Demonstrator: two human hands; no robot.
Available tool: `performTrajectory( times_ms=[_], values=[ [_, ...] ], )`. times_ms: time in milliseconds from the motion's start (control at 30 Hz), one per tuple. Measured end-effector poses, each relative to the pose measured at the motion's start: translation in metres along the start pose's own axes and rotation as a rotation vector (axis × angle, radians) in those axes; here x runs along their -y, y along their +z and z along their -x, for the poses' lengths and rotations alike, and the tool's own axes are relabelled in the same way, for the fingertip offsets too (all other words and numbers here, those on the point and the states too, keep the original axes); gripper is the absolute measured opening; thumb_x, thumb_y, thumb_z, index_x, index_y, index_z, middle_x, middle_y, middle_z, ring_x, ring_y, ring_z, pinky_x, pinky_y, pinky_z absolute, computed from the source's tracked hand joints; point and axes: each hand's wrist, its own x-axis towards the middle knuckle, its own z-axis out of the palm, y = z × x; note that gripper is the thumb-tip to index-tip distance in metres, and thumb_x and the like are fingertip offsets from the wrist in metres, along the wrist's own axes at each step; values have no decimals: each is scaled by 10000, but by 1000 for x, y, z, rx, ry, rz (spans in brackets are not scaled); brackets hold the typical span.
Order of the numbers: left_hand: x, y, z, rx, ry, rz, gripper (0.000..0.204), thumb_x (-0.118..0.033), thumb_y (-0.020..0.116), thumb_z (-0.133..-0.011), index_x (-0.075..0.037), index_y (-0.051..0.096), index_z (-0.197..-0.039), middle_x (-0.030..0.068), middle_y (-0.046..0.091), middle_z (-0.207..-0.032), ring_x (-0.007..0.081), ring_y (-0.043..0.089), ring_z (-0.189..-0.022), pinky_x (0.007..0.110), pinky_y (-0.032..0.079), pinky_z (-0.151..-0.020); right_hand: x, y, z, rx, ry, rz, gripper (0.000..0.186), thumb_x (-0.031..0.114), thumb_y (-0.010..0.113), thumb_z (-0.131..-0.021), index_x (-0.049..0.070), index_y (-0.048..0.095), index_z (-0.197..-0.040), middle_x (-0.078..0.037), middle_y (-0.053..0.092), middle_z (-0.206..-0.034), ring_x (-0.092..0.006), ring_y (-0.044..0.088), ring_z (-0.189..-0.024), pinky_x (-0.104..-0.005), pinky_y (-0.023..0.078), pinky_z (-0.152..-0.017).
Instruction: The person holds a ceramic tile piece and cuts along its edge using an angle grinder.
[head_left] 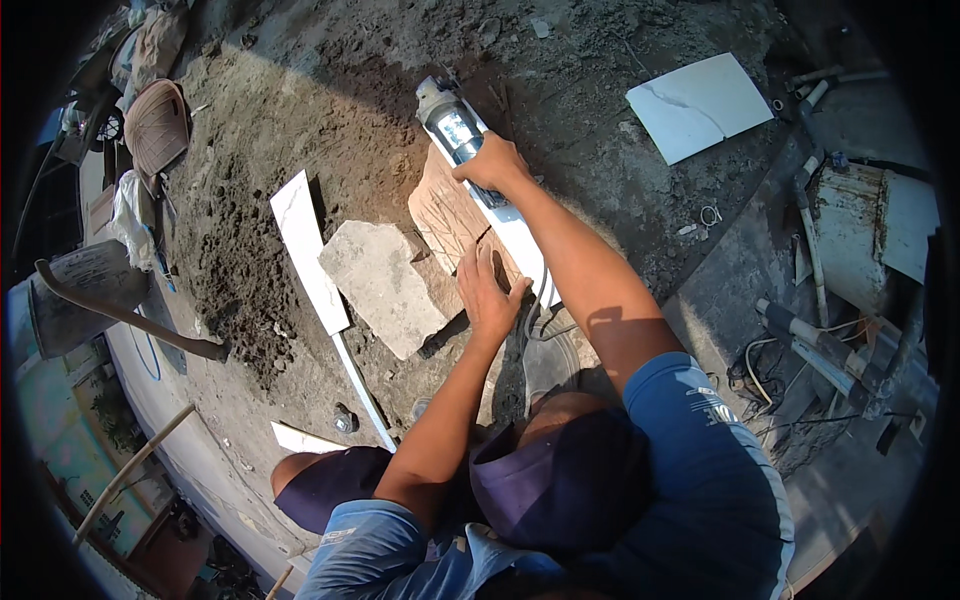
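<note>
My right hand [490,165] grips the body of an angle grinder [452,122] that rests on a narrow white tile strip [522,243]. That strip lies across a flat brown stone slab [445,205]. My left hand [487,292] presses flat on the near end of the slab and strip, fingers spread. The grinder's grey cable [540,310] loops down beside my left wrist. A pale grey stone slab [385,285] lies just left of my left hand.
A long white tile strip [305,250] and a thin offcut [362,385] lie on the dirt at left. A white tile [698,105] sits at upper right. Pipes, tools and a bucket [850,235] crowd the right. A pickaxe [130,315] and plastic chair [157,125] are left.
</note>
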Motion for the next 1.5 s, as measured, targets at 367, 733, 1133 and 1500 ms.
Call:
performTrajectory(
  times_ms=[367,733,1133,1500],
  values=[
    [63,-29,-138,384,193,-239,1217,-619,818,-589,25,299,-1483,230,353,-1520,473,250,-1425,493,276,-1143,1,3,-5,3,-2,17,856,334,844,-568,18,548,-1307,-215,639,-1240,-338,631,-1149,-404,503,-978],
    [11,10,-7,191,-593,286,415,-349,784,-784,17,599,-723,194,648,-679,343,639,-664,426,496,-655,2,4,0,-1,-23,-3,819,322,837,-565,-22,573,-1260,-236,657,-1180,-344,656,-1078,-389,514,-933],
    [-19,48,35,217,-1087,1136,141,-63,697,-890,19,594,-840,79,633,-719,131,576,-569,258,509,-536,-4,8,-6,-65,-56,52,805,336,825,-570,-17,578,-1249,-232,658,-1176,-333,657,-1072,-383,516,-923],
    [-21,48,34,198,-1033,1023,129,-56,675,-911,-4,580,-840,68,617,-691,136,608,-548,251,510,-499,1,2,-3,-14,-8,38,855,342,834,-570,-17,554,-1293,-232,638,-1224,-334,644,-1106,-386,508,-949]
  ],
)
